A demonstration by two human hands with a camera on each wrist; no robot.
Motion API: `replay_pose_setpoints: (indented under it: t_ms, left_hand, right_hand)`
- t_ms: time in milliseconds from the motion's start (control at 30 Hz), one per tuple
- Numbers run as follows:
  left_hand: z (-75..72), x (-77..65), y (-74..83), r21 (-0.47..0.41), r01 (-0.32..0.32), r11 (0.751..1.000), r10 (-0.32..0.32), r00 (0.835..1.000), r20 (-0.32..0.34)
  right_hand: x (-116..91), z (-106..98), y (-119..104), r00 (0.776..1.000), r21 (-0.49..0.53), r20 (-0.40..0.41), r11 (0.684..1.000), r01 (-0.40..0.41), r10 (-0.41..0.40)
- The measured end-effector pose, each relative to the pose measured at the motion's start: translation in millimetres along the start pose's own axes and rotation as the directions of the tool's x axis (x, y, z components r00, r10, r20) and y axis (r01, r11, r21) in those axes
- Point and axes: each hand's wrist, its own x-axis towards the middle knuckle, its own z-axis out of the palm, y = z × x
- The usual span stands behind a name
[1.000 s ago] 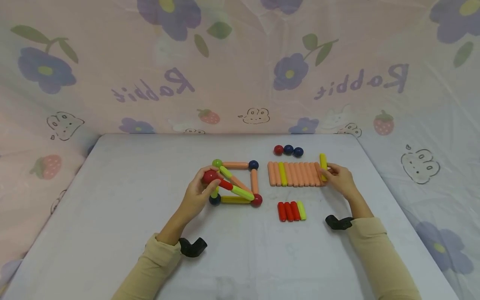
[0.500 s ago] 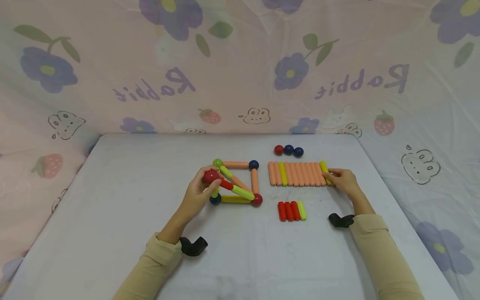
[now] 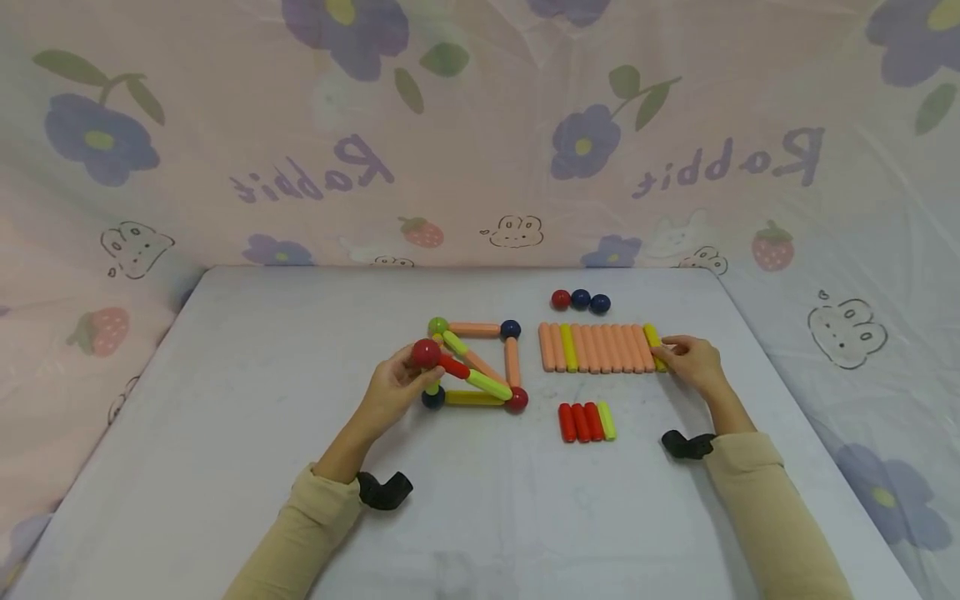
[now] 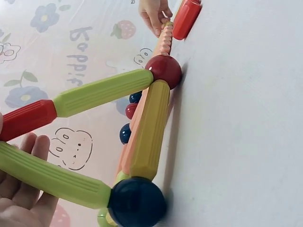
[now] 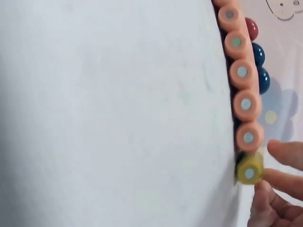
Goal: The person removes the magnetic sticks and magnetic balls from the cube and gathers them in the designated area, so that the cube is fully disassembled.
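My left hand (image 3: 393,387) holds the upper red ball (image 3: 427,353) of a frame of magnetic rods and balls. From that ball a red rod (image 3: 454,367) and a light green rod (image 3: 489,384) slope down to another red ball (image 3: 516,400). In the left wrist view, a curved green rod (image 4: 57,175) runs from near the fingers to a dark blue ball (image 4: 137,203). My right hand (image 3: 696,364) pinches a yellow rod (image 5: 249,170) at the right end of a row of peach rods (image 3: 600,348). The held red ball is outside the left wrist view.
Behind the row lie a loose red ball (image 3: 561,299) and two dark blue balls (image 3: 581,298). In front of it lie several short red rods (image 3: 580,422) with one light green rod (image 3: 607,421). A printed curtain (image 3: 465,125) hangs behind the white table (image 3: 225,433).
My right hand has lowered the yellow rod from a raised, upright position to the right end of the row, moving slightly right. My left hand has stayed at the red ball.
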Motion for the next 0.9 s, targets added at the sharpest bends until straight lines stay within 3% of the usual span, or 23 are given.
replay_pose_setpoints:
  t_ms: [167,300,500,667,767,900]
  left_hand:
    - [3.2,-0.6,-2.2,0.004,0.073,0.997,-0.073,0.997,-0.029]
    - [8.7,-1.3,-2.4,0.019,0.068,0.997,-0.068,0.997,-0.021]
    - [13.1,-1.6,-2.7,0.029,0.051,0.998,-0.051,0.998,-0.027]
    - [13.6,-2.2,-3.5,0.026,0.054,0.998,-0.053,0.998,-0.04]
    - [13.5,-2.2,-3.6,0.018,0.051,0.999,-0.05,0.998,-0.043]
    - [13.5,-1.8,-3.3,0.024,0.047,0.999,-0.046,0.998,-0.041]
  right_hand:
    - [-13,0,-20,0.992,-0.003,-0.094,0.997,0.081,-0.081]
    - [-26,6,-45,0.976,0.029,-0.12,0.982,0.189,-0.184]
    - [-49,26,-93,0.924,0.139,-0.113,0.916,0.378,-0.364]
    - [-67,43,-137,0.88,0.231,-0.078,0.85,0.473,-0.469]
    - [-77,52,-162,0.827,0.291,-0.092,0.779,0.556,-0.555]
    - [-83,68,-194,0.711,0.337,-0.157,0.639,0.691,-0.686]
